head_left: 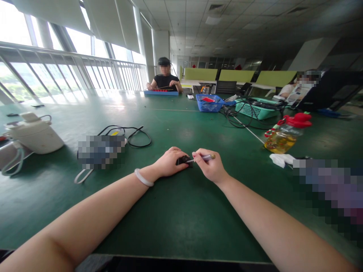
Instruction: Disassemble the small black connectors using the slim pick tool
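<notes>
My left hand (pixel 172 162), with a pale bangle (pixel 143 178) at its wrist, is closed around a small black object (pixel 183 160) on the green table. Fingers cover much of that object, so its kind cannot be made out. In my right hand (pixel 211 165) is a slim screwdriver (pixel 209 157) with a greyish handle and a brownish end. It lies nearly level, its thin shaft pointing left. The tip meets or nearly meets the black object beside my left thumb; contact cannot be told for sure.
Left stand a white lidded container (pixel 36 134) and a black cable (pixel 138 138) by a blurred item. To the right is a red-capped bottle (pixel 283 136). Farther back are a blue basket (pixel 210 104), a green basket (pixel 256 109) with cables, and a person (pixel 163 81) across the table.
</notes>
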{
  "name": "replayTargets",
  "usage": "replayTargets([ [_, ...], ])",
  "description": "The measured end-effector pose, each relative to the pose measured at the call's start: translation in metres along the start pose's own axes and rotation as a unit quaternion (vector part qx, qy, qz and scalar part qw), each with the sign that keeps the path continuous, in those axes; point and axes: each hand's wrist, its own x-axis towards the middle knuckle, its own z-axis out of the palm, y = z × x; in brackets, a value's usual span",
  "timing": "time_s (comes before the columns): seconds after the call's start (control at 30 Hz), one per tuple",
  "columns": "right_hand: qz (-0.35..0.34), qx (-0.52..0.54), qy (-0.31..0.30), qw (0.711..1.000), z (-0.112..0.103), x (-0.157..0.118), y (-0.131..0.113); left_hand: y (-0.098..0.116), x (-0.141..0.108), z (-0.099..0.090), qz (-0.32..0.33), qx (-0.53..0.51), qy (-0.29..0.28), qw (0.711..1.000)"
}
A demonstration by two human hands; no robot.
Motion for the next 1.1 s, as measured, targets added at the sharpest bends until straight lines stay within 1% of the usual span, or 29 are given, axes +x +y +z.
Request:
replayTargets([
  [0.1, 0.025, 0.003, 0.014, 1.000, 0.000, 0.001, 0.003, 0.000, 0.000, 0.000, 0.003, 0.005, -0.001, 1.000],
  [0.3, 0.038, 0.001, 0.045, 0.998, 0.000, 0.001, 0.004, -0.001, 0.000, 0.000, -0.005, 0.001, -0.001, 1.000],
  [0.57, 0.074, 0.038, 0.079, 0.993, 0.002, 0.004, 0.011, 0.001, 0.000, -0.002, -0.006, -0.005, -0.007, 1.000],
  [0.73, 0.085, 0.043, 0.079, 0.992, 0.001, 0.004, 0.014, 0.001, 0.000, -0.002, -0.014, -0.004, -0.010, 1.000],
  [1.1, 0.075, 0.055, 0.069, 0.993, -0.003, 0.003, 0.013, 0.001, 0.000, -0.002, -0.016, -0.008, -0.010, 1.000],
])
